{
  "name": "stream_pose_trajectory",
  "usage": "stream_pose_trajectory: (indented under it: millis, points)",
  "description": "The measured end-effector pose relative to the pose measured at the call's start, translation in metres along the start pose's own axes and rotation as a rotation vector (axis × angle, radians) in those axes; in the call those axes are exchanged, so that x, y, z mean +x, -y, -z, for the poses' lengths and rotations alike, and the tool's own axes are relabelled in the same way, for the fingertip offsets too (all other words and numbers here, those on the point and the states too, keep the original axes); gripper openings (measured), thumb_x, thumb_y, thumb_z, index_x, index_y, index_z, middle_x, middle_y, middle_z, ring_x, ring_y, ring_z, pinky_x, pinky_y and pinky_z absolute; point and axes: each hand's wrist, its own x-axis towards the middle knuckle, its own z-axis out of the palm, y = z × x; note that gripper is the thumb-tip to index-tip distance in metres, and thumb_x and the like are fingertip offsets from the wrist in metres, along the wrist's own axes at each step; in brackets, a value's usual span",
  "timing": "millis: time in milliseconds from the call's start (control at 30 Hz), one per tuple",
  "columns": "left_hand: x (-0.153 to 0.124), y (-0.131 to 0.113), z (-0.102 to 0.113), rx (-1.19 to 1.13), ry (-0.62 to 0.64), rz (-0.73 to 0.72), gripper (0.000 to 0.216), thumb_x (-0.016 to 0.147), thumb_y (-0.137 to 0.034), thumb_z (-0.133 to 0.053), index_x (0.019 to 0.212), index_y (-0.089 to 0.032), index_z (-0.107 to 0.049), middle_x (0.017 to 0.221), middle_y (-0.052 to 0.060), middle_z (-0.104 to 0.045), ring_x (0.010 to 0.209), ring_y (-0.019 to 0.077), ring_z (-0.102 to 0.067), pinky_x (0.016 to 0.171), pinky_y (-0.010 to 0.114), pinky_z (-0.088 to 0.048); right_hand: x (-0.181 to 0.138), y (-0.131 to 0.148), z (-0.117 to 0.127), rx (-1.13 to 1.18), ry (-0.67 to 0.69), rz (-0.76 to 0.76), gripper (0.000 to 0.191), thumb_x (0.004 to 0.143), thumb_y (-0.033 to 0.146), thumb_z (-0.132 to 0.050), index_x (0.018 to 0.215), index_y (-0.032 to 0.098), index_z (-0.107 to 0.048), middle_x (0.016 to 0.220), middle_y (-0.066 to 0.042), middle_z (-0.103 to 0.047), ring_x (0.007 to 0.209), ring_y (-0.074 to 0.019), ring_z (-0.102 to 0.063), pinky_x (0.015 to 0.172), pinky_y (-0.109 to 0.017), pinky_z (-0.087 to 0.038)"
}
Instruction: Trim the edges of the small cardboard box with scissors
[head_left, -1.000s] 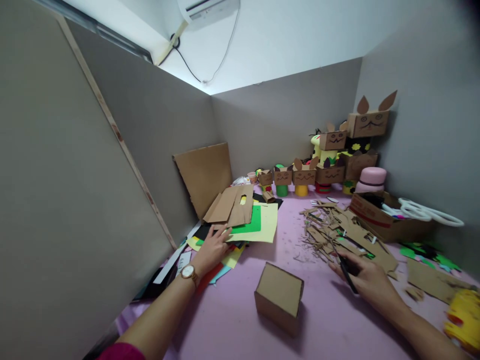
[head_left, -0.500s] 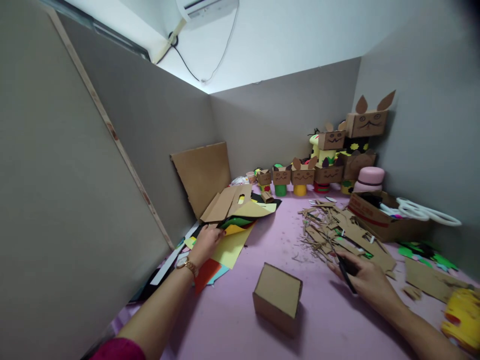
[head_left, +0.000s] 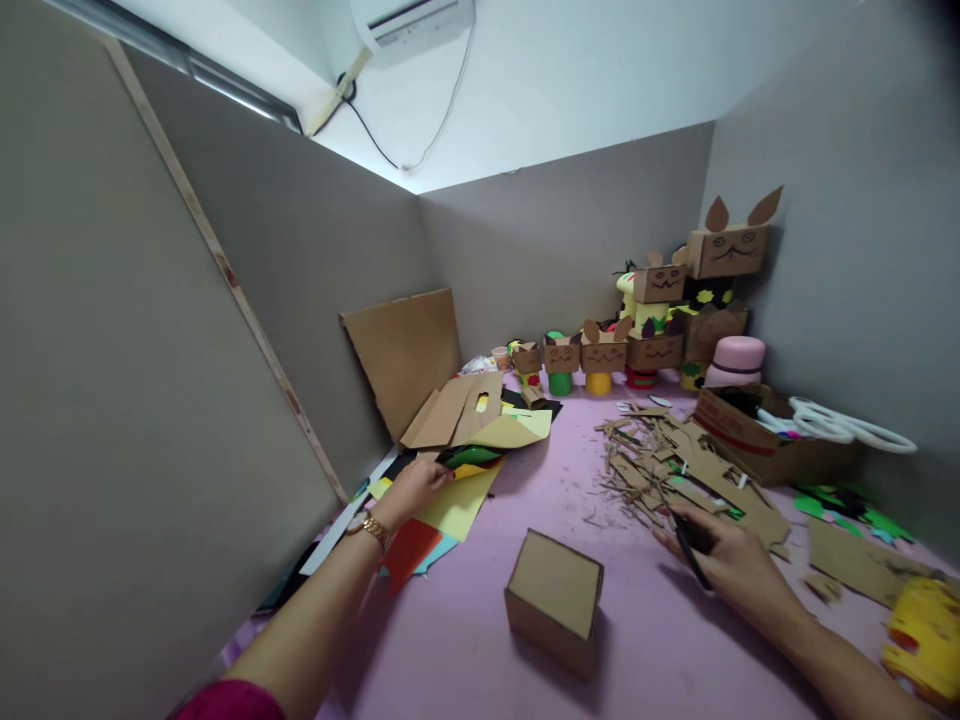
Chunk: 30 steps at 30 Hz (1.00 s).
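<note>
My left hand (head_left: pixel 411 488), with a watch on its wrist, reaches into a stack of coloured paper sheets (head_left: pixel 457 480) at the left of the pink table. Its fingers are slipped under the upper sheets, which are lifted and curled with flat cardboard pieces (head_left: pixel 457 410) riding on top. My right hand (head_left: pixel 724 565) rests on the table beside a pile of cardboard scraps (head_left: pixel 675 465) and holds a black pen (head_left: pixel 686 548). A plain cardboard box (head_left: pixel 556 597) stands between my hands.
Cardboard box figures with drawn faces (head_left: pixel 645 320) line the back corner. An open carton (head_left: pixel 765 440) with white scissors (head_left: pixel 847 425) sits at the right. A cardboard sheet (head_left: pixel 405 350) leans on the left partition. A yellow object (head_left: pixel 922 630) lies at the far right.
My left hand has slid under the paper stack and lifted the upper yellow and green sheets, which were lying flat. My right hand has barely moved.
</note>
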Motion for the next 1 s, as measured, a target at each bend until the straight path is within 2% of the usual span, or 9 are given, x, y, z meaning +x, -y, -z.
stream_pose_trajectory:
  millis: [167,400,567,800,1000]
  points:
    - [-0.003,0.0,0.002,-0.039,0.061,0.01,0.028,0.09,-0.033,-0.058,0.112,-0.016,-0.06,0.112,0.006,-0.065,0.093,0.0221,-0.065,0.078,0.041,-0.056,0.0,0.0,0.0,0.001,0.015,0.004,0.046,0.076,0.055,-0.06,0.096,0.016,-0.073,0.086,-0.008,-0.078,0.076,-0.0284,-0.073,0.066,-0.03,-0.056]
    - [0.003,0.004,0.002,-0.09,0.018,0.026,0.025,0.09,-0.032,-0.058,0.111,-0.018,-0.062,0.116,0.007,-0.064,0.095,0.0214,-0.064,0.079,0.04,-0.055,0.0,0.001,0.001,-0.011,0.013,0.01,0.039,0.077,0.052,-0.06,0.094,0.02,-0.074,0.085,-0.006,-0.078,0.078,-0.028,-0.073,0.062,-0.027,-0.056]
    - [0.004,0.005,0.004,-0.172,-0.006,0.072,0.031,0.089,-0.036,-0.059,0.111,-0.015,-0.061,0.112,0.005,-0.065,0.094,0.025,-0.065,0.078,0.042,-0.056,0.0,0.001,0.002,-0.017,0.013,0.011,0.041,0.077,0.053,-0.061,0.095,0.018,-0.074,0.083,-0.007,-0.078,0.075,-0.0276,-0.073,0.062,-0.028,-0.056]
    - [0.005,0.007,0.009,-0.262,-0.106,0.093,0.03,0.089,-0.034,-0.059,0.112,-0.016,-0.061,0.112,0.005,-0.065,0.094,0.0235,-0.065,0.078,0.041,-0.056,0.0,0.002,0.001,-0.009,0.0,0.025,0.039,0.076,0.051,-0.061,0.093,0.02,-0.074,0.086,-0.006,-0.078,0.076,-0.0273,-0.073,0.062,-0.027,-0.056]
    - [0.009,0.005,0.006,-0.235,-0.238,0.079,0.027,0.09,-0.032,-0.058,0.112,-0.018,-0.061,0.115,0.007,-0.064,0.096,0.0218,-0.064,0.082,0.043,-0.054,0.0,0.0,0.0,-0.019,-0.011,0.017,0.041,0.074,0.053,-0.061,0.093,0.019,-0.075,0.085,-0.006,-0.078,0.076,-0.0279,-0.073,0.063,-0.028,-0.057]
